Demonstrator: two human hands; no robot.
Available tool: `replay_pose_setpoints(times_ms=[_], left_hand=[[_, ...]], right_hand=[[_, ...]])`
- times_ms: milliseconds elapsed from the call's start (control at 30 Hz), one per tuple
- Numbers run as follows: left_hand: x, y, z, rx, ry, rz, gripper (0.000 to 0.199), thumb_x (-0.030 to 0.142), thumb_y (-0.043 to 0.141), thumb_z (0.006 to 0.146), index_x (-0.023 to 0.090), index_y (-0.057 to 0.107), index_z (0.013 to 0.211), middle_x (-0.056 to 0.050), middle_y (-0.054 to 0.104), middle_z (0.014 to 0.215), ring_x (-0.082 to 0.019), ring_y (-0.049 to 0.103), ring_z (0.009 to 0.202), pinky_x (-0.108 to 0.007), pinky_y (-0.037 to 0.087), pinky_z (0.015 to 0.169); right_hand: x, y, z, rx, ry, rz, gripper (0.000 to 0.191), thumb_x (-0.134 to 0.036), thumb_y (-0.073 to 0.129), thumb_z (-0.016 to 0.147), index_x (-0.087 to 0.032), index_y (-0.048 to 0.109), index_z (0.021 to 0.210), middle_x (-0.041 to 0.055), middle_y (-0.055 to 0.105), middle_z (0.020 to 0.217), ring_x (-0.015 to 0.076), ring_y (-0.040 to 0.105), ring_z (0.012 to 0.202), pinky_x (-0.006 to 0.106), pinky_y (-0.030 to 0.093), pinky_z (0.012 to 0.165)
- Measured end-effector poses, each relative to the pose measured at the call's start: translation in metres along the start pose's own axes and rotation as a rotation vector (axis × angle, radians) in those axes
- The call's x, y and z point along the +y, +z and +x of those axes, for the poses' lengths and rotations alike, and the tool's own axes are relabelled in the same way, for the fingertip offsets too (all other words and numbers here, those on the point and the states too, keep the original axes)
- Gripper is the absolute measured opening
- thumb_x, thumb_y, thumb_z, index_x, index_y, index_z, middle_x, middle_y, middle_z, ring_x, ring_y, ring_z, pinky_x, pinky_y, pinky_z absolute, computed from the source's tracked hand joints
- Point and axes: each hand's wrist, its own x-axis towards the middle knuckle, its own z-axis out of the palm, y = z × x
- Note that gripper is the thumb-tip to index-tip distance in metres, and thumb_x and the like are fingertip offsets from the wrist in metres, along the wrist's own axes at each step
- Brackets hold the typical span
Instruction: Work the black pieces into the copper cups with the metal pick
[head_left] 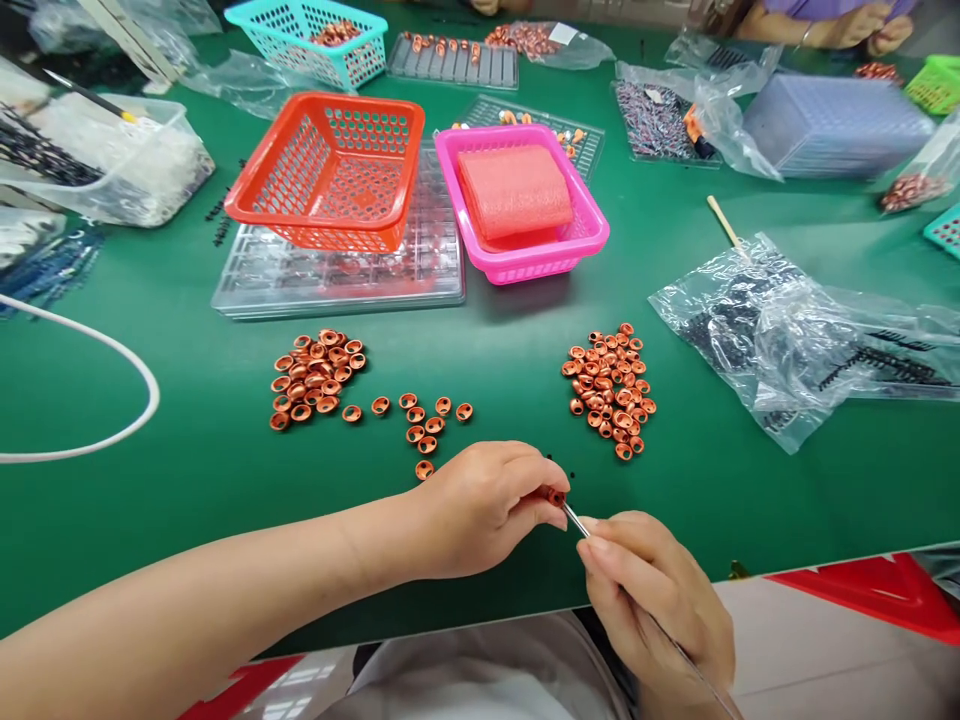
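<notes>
Between its thumb and fingertips, my left hand [487,508] pinches a small copper-coloured cup [556,497]. My right hand [660,600] grips a thin metal tool [577,520], whose tip meets that cup. Similar copper cups lie in a pile [315,380] at the left, with several loose ones [426,444] just beyond my left hand. Another pile of copper cups [611,385] lies beyond my right hand. Tiny black bits [572,475] rest on the green table beside my left fingertips.
A red basket [300,215] sits on clear trays [262,285]. Beside it a pink basket [596,230] holds pink foam [517,190]. Plastic bags [787,350] of black parts lie at the right. A white cable [146,375] curves at the left. Another person's hands [870,28] show at the back right.
</notes>
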Motion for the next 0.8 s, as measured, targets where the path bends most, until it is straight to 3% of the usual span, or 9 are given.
replay_pose_setpoints(times_ms=[200,567,800], left_hand=[[0.0018,-0.0019,0.0012,0.003,-0.002,-0.046,0.004,0.016,0.069,0.093,0.013,0.067,0.095,-0.002,0.071,0.077,-0.012,0.064,0.067,-0.019,0.049,0.066],[-0.0010,-0.0013,-0.0005,-0.007,-0.034,-0.035,0.009,0.012,0.065,0.094,0.012,0.069,0.102,-0.004,0.074,0.082,-0.014,0.068,0.074,-0.021,0.051,0.071],[-0.0018,-0.0013,-0.0009,0.007,-0.037,-0.040,0.008,0.011,0.066,0.092,0.013,0.070,0.099,-0.003,0.074,0.081,-0.014,0.067,0.073,-0.021,0.050,0.070]], right_hand=[[0.0040,0.0025,0.0028,0.055,0.004,-0.013,0.042,0.008,0.064,0.079,-0.017,0.064,0.114,0.0077,0.072,0.098,0.0152,0.069,0.084,0.030,0.061,0.069],[0.0040,0.0029,-0.0010,0.043,0.055,-0.039,0.039,0.004,0.065,0.082,-0.020,0.064,0.114,0.0071,0.073,0.101,0.0147,0.069,0.086,0.030,0.061,0.070],[0.0059,0.0044,-0.0015,0.064,0.048,-0.007,0.041,0.008,0.067,0.079,-0.016,0.065,0.113,0.0082,0.072,0.103,0.0155,0.070,0.087,0.030,0.061,0.072]])
